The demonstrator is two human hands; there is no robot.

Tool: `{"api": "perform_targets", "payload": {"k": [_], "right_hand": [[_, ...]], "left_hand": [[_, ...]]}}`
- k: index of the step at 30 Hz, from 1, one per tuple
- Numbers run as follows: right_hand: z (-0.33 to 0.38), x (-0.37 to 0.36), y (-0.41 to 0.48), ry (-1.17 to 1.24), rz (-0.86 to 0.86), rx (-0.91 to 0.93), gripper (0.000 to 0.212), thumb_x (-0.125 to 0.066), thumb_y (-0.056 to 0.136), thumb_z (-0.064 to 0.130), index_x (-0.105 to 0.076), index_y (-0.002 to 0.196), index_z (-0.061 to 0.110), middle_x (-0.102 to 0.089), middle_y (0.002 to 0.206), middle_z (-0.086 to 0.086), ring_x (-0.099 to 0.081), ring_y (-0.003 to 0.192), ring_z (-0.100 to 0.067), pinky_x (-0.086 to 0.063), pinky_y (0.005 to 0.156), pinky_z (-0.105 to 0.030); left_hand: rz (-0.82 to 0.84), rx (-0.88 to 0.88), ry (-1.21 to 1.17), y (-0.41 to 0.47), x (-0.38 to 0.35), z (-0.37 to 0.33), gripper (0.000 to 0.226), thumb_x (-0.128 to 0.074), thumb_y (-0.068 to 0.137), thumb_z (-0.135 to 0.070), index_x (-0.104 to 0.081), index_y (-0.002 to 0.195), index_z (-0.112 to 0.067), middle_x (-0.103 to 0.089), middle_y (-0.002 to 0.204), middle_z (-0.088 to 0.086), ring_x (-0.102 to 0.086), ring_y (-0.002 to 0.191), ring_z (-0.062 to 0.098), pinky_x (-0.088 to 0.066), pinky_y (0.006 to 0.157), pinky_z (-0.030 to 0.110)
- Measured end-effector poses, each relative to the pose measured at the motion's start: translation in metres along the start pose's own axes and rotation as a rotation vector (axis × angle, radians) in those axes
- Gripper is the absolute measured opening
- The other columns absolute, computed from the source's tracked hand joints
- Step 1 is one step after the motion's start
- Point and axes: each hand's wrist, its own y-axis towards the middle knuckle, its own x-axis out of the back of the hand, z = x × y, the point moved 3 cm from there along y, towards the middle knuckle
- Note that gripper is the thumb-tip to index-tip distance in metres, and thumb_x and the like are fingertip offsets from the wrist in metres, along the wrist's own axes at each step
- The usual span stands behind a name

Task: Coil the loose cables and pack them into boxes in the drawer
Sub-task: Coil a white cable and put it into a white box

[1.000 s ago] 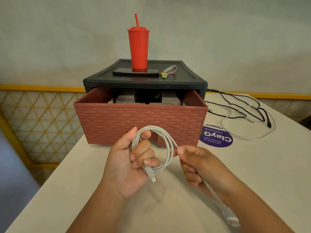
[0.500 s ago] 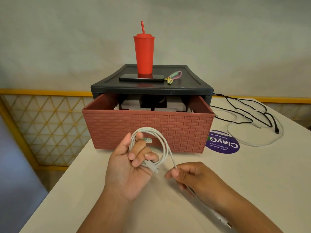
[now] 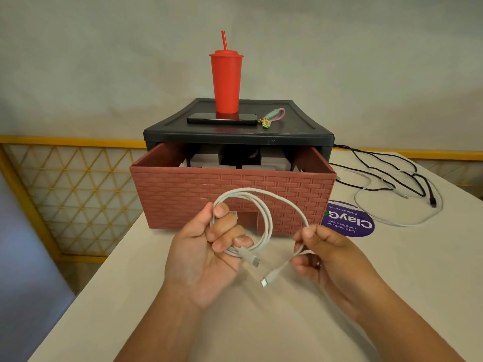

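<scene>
The left hand (image 3: 206, 254) is above the table (image 3: 392, 278), in front of the drawer (image 3: 183, 194), and its grip is clenched around the white cable (image 3: 264, 205), which is wound into a few round loops. One connector (image 3: 252, 261) of this cable hangs out just below the left fingers. The right hand (image 3: 324, 254) is beside the coil, and its grip pinches the last free part of the same cable between thumb and fingers; the second connector (image 3: 268, 280) hangs below it, not touching the table as far as I can see. The red-brown drawer is pulled out from a dark cabinet (image 3: 235, 134), and inside it some boxes (image 3: 206, 161) are partly visible. On the cabinet stand a red cup (image 3: 226, 82) with a straw, a phone (image 3: 222, 118) and a keychain (image 3: 274, 115). On the right part of the table lie a loose black cable (image 3: 407, 176) and a loose pale cable (image 3: 366, 205), near a purple sticker (image 3: 347, 221).
</scene>
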Motion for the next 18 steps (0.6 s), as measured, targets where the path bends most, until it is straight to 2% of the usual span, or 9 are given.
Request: {"api": "perform_targets", "payload": {"k": [3,7,10,12,14,17,18], "right_hand": [[0.0,0.001,0.002,0.329,0.015,-0.052,0.021,-0.045,0.093,0.009,-0.06,0.08,0.004,-0.055,0.061,-0.006,-0.056,0.044,-0.009,-0.052,0.045,-0.018],[-0.003,-0.001,0.004,0.53,0.009,-0.075,0.021,-0.042,0.094,0.007,-0.061,0.085,0.003,-0.055,0.062,-0.007,-0.056,0.045,-0.009,-0.052,0.045,-0.018],[-0.004,-0.007,0.002,0.546,0.066,-0.114,0.017,-0.05,0.082,0.007,-0.064,0.088,0.0,-0.055,0.063,-0.009,-0.056,0.044,-0.009,-0.052,0.044,-0.018],[-0.004,-0.012,-0.003,0.518,0.143,-0.145,0.021,-0.053,0.072,0.007,-0.069,0.081,-0.002,-0.057,0.062,-0.011,-0.055,0.042,-0.011,-0.052,0.042,-0.019],[-0.006,-0.019,-0.007,0.452,0.222,-0.181,0.022,-0.053,0.071,0.008,-0.073,0.078,0.0,-0.059,0.061,-0.011,-0.055,0.046,-0.015,-0.051,0.044,-0.021],[-0.011,-0.025,-0.012,0.364,0.309,-0.208,0.032,-0.052,0.077,0.024,-0.074,0.09,0.004,-0.059,0.066,-0.009,-0.058,0.072,-0.027,-0.048,0.066,-0.032],[-0.011,-0.027,-0.014,0.36,0.33,-0.209,0.037,-0.055,0.077,0.03,-0.073,0.095,0.004,-0.059,0.066,-0.008,-0.059,0.075,-0.027,-0.044,0.072,-0.035]], "left_hand": [[-0.031,0.028,0.048,-0.001,-0.003,0.003,0.035,-0.043,0.09,-0.027,-0.053,0.058,-0.015,-0.027,0.045,-0.008,-0.027,0.035,0.005,-0.04,0.04,0.019],[0.031,0.14,0.046,-0.003,-0.005,0.014,0.028,-0.05,0.084,-0.027,-0.055,0.06,-0.014,-0.029,0.044,-0.007,-0.029,0.034,0.005,-0.04,0.041,0.019],[-0.005,0.153,0.095,-0.003,-0.006,0.019,0.036,-0.051,0.089,-0.032,-0.053,0.057,-0.015,-0.027,0.042,-0.008,-0.027,0.032,0.004,-0.038,0.039,0.019],[-0.038,0.149,0.121,-0.003,-0.008,0.022,0.04,-0.051,0.089,-0.036,-0.05,0.055,-0.015,-0.025,0.041,-0.008,-0.026,0.031,0.004,-0.037,0.037,0.018],[-0.088,0.132,0.159,-0.004,-0.008,0.022,0.04,-0.049,0.086,-0.039,-0.048,0.053,-0.015,-0.022,0.041,-0.008,-0.023,0.031,0.004,-0.035,0.036,0.017],[-0.157,0.065,0.263,-0.003,-0.005,0.023,0.04,-0.049,0.084,-0.039,-0.046,0.052,-0.016,-0.02,0.042,-0.007,-0.02,0.033,0.005,-0.033,0.037,0.018],[-0.177,0.04,0.29,-0.003,-0.004,0.023,0.04,-0.049,0.085,-0.039,-0.045,0.052,-0.016,-0.019,0.041,-0.007,-0.02,0.033,0.006,-0.034,0.037,0.019]]}}
